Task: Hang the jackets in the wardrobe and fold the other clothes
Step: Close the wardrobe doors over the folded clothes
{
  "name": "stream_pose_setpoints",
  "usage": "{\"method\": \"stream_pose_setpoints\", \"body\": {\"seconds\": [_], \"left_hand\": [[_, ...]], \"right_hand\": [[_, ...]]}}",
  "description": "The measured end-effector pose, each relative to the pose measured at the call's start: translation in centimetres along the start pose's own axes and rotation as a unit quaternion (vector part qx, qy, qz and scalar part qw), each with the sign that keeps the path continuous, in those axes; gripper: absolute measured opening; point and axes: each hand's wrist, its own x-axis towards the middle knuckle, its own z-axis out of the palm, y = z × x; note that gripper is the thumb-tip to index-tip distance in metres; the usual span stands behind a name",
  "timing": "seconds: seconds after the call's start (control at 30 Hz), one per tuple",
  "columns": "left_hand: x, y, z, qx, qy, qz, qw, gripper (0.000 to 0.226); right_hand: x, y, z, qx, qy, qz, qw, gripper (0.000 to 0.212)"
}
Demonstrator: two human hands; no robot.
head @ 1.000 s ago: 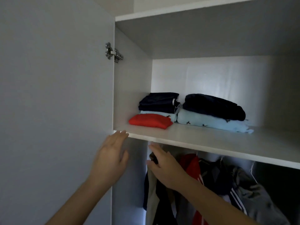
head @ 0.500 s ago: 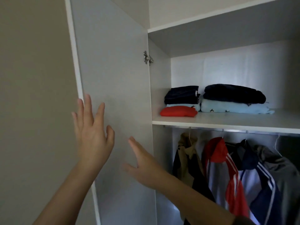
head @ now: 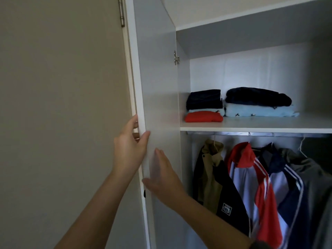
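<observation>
Dim, soft light on shelf; deep shadow toward shelf's right end and beneath it; right hand motion-blurred; frame edges bowed.

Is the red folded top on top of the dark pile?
No, the red folded top lies directly on the shelf, below the dark folded clothes.

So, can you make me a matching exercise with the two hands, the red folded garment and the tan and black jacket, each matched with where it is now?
Things:
1. left hand
2. right hand
3. red folded garment
4. tan and black jacket

Places:
A. hangs from the rail
B. flat against the inner face of the door
C. lies on the shelf
D. grips the door's free edge

Pairs: 1-D, 2-B, 3-C, 4-A
</observation>
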Motion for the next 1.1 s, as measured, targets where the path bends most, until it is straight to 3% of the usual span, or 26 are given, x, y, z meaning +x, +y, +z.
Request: {"method": "stream_pose_setpoints", "body": {"seconds": [0.13, 0.27, 0.37, 0.5, 0.63, 0.9, 1.03, 1.1], "left_hand": [[-1.6, 2.2, 3.1, -0.079, -0.033, 0.069, 0.994, 0.042], [-2.4, 5.2, 8.6, -0.159, -0.083, 0.103, 0.978, 0.047], [-2.7, 7.3, 13.8, -0.191, -0.124, 0.120, 0.967, 0.067], [-2.7, 10.3, 20.9, -0.130, -0.171, 0.135, 0.967, 0.078], [-2.5, 13.2, 27.5, -0.035, -0.164, 0.135, 0.977, 0.078], [-0.9, 14.8, 36.8, 0.132, -0.174, 0.107, 0.970, 0.087], [0.2, 14.2, 39.2, 0.163, -0.212, 0.107, 0.958, 0.088], [0.3, 13.8, 39.3, 0.142, -0.235, 0.106, 0.956, 0.080]], "right_hand": [[-2.1, 1.6, -3.3, 0.021, 0.041, 0.007, 0.999, 0.096], [-4.8, 3.9, -8.8, 0.025, 0.090, 0.026, 0.995, 0.069], [-6.3, 5.9, -13.2, -0.007, 0.131, 0.057, 0.990, 0.048], [-6.8, 9.5, -18.7, -0.059, 0.191, 0.131, 0.971, 0.025], [-6.1, 13.1, -23.6, -0.080, 0.243, 0.201, 0.946, 0.009], [-1.3, 20.1, -29.8, -0.133, 0.213, 0.235, 0.939, 0.016], [-1.0, 22.5, -33.1, -0.037, 0.129, 0.233, 0.963, 0.026], [-2.4, 22.9, -35.0, -0.032, 0.143, 0.232, 0.962, 0.026]]}}
